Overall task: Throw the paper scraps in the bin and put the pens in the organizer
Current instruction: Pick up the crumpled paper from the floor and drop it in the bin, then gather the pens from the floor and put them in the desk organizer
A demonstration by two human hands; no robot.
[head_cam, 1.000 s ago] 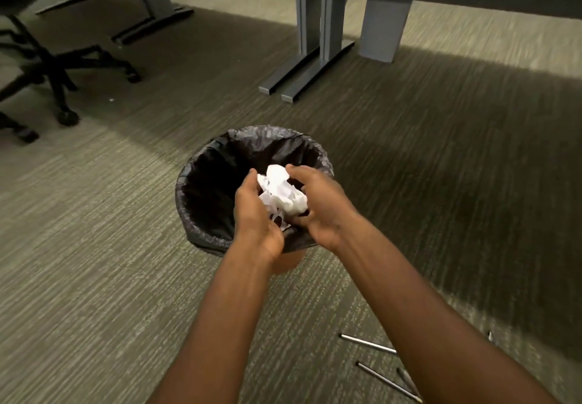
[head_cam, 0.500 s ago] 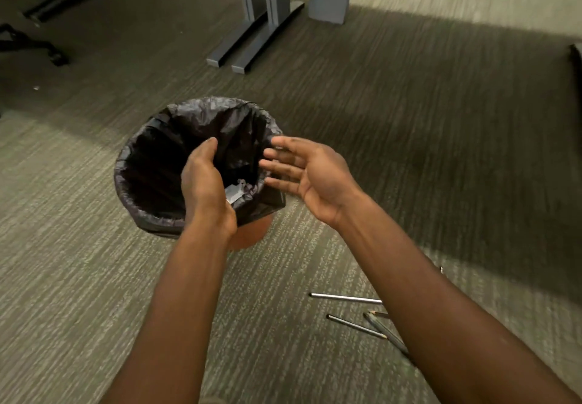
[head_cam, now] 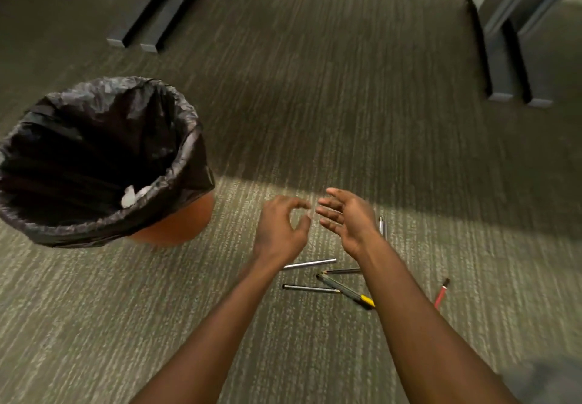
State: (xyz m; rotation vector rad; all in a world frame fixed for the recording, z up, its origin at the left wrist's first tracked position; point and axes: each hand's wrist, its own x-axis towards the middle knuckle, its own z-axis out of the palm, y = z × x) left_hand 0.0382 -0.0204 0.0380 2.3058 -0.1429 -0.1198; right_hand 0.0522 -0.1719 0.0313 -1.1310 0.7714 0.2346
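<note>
An orange bin (head_cam: pixel 176 224) lined with a black bag stands on the carpet at the left. White crumpled paper (head_cam: pixel 134 195) lies inside it near the front rim. Several pens lie on the carpet below my hands: a silver pen (head_cam: pixel 310 264), a dark pen (head_cam: pixel 310 288), a grey and yellow pen (head_cam: pixel 346 291), a red pen (head_cam: pixel 441 293) further right, and one (head_cam: pixel 381 227) half hidden behind my right hand. My left hand (head_cam: pixel 280 230) hangs empty with curled fingers to the right of the bin. My right hand (head_cam: pixel 348 217) is beside it, fingers spread, empty. No organizer is visible.
Grey desk legs with long feet stand at the back left (head_cam: pixel 151 19) and at the back right (head_cam: pixel 504 57). Grey-green carpet covers the floor around the bin and pens. A dark blurred shape (head_cam: pixel 548 381) shows at the bottom right corner.
The crumpled paper left my hands and now lies in the bin. Both hands opened and moved right, away from the bin, to above the pens. The view shifted right and down.
</note>
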